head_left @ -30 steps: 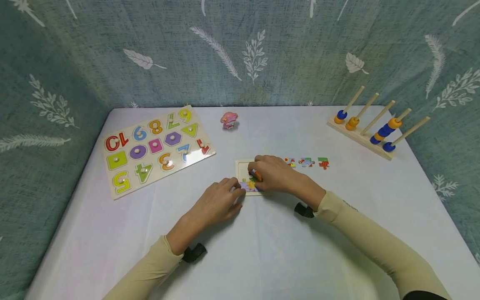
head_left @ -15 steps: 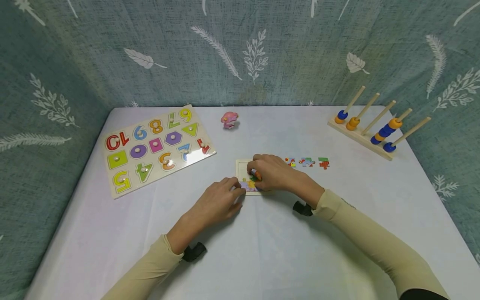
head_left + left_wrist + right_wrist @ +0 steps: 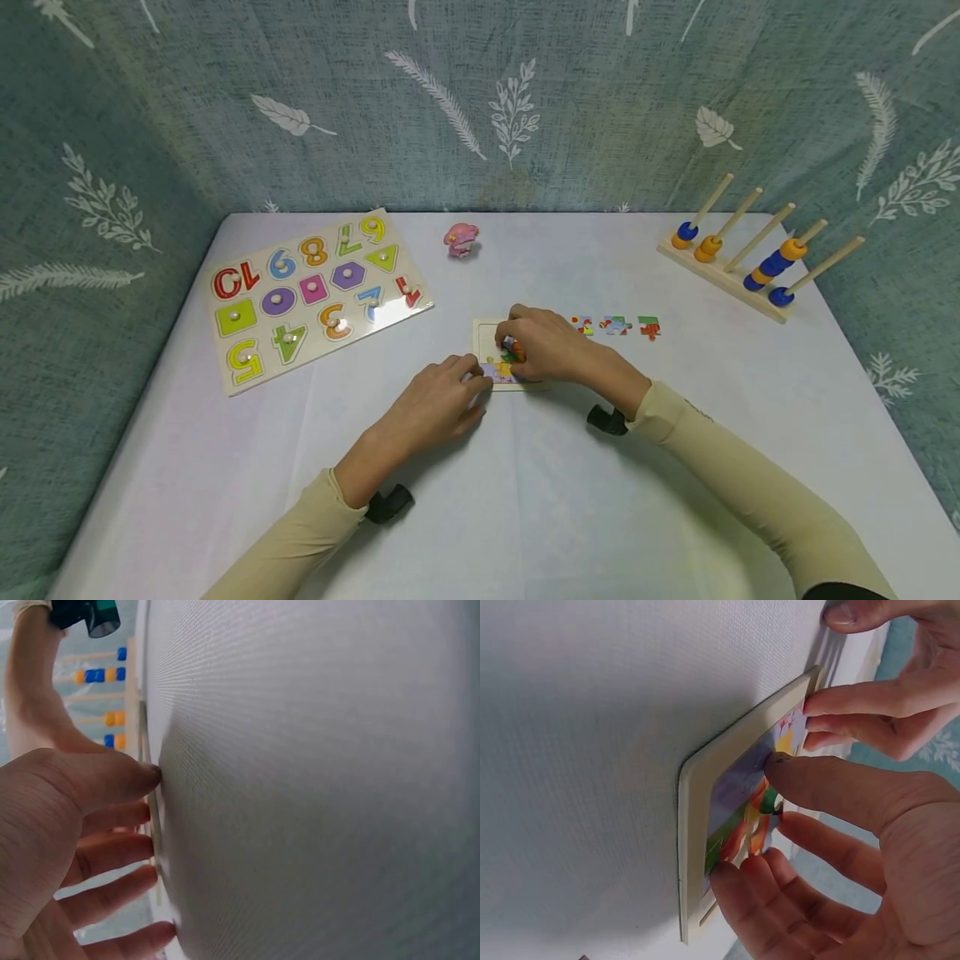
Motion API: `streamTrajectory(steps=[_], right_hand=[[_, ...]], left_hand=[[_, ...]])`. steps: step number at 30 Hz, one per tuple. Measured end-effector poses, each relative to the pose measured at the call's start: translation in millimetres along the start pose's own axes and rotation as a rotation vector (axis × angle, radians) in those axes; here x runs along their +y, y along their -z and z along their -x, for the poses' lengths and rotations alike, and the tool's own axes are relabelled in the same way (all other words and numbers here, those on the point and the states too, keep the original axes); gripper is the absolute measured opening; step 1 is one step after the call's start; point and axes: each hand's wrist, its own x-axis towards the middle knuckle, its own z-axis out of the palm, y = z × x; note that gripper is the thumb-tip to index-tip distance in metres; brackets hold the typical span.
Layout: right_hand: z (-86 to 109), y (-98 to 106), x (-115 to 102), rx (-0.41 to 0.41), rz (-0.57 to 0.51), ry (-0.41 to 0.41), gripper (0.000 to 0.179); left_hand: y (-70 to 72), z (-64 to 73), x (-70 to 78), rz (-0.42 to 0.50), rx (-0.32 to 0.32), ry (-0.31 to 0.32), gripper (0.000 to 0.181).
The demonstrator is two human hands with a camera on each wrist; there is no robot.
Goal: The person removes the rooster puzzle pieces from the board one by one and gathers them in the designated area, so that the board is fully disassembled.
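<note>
A small jigsaw tray (image 3: 484, 333) with a pale wooden rim lies at mid-table, with colourful pieces fitted along its near side. Over it, my right hand (image 3: 549, 343) pinches a puzzle piece (image 3: 760, 831) with orange and green on it. In the right wrist view the thumb lies over the picture and the other fingers reach the tray's far side. My left hand (image 3: 433, 403) rests at the tray's near left corner, fingers loosely bent and fingertips at the rim. The right hand covers much of the tray in the head view.
Loose puzzle pieces (image 3: 615, 325) lie in a row right of the tray. A number-and-shape peg board (image 3: 341, 275) lies at the left. Behind stands a pink figurine (image 3: 461, 240). A wooden bead stacker (image 3: 723, 279) with upright rods is at the back right.
Both hands stay at the tray in nearly the same place; the right hand's fingers shift only slightly over the pieces. Nothing else has moved.
</note>
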Motion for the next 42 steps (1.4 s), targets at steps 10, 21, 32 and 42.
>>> streamTrajectory(steps=[10,21,32,42], right_hand=[[2.4,-1.2,-2.5,0.043,0.020,0.018,0.033],[1.9,-0.9,-2.9,0.058,0.050,0.052,0.031],[1.4,-2.8,-5.0,0.066,0.076,0.046,0.029],[3.2,-1.6,-3.5,0.101,0.062,0.050,0.030]], left_hand=[[-0.4,0.4,0.6,-0.005,0.004,-0.003,0.027],[-0.1,0.0,0.2,0.003,-0.003,0.005,0.028],[0.6,0.0,0.8,0.008,-0.007,0.007,0.027],[0.9,-0.2,1.4,0.005,-0.012,0.013,0.028]])
